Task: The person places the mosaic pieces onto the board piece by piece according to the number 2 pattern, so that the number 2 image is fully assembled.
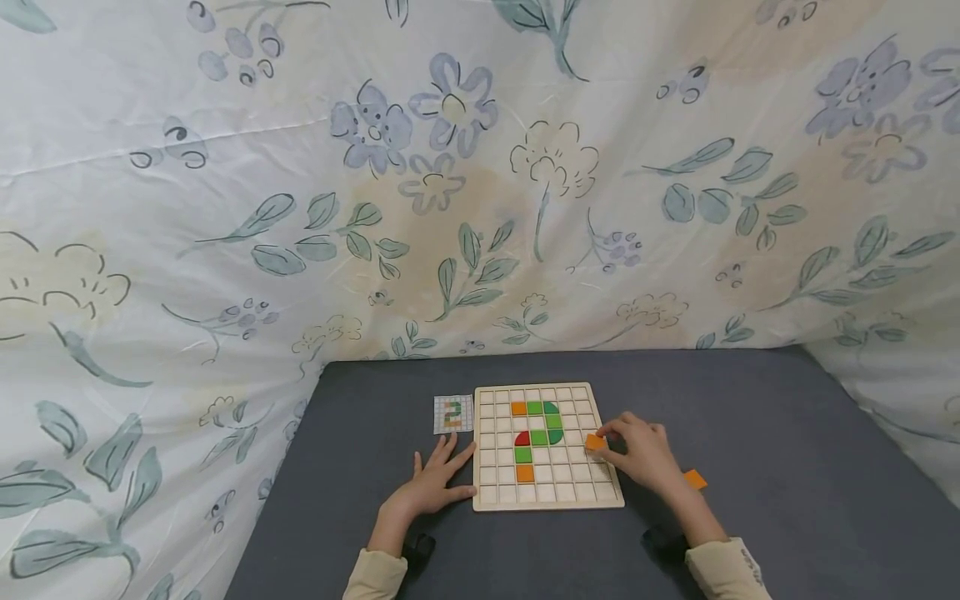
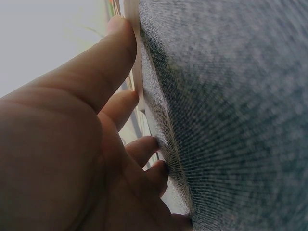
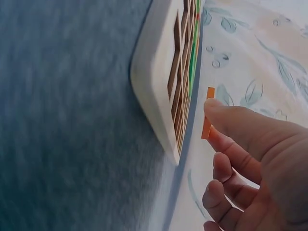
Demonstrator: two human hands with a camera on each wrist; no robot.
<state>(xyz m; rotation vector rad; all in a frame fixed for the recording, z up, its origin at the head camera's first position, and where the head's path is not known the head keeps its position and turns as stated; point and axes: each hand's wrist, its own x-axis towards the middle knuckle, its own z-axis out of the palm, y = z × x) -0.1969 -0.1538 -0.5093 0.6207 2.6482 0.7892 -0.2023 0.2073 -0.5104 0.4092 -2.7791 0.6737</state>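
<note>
A wooden grid board (image 1: 572, 493) lies on the dark cloth. Orange, green and red tiles fill some of its cells, a few of them with rounded corners. My right hand (image 1: 641, 450) pinches an orange square tile (image 1: 594, 442) between thumb and fingers, above the board's right side. In the right wrist view the orange tile (image 3: 207, 115) is seen edge-on, clear of the board's rim (image 3: 150, 72). At the board's left edge, my left hand (image 1: 427, 490) is spread on the cloth, thumb and forefinger touching the frame. The left wrist view shows that thumb (image 2: 108, 62) against the rim.
A small pattern card (image 1: 441, 415) with a gridded coloured figure lies left of the board. Another orange tile (image 1: 695, 479) is on the dark cloth (image 1: 810, 500) beside my right wrist. A flowered fabric (image 1: 465, 200) hangs behind the table.
</note>
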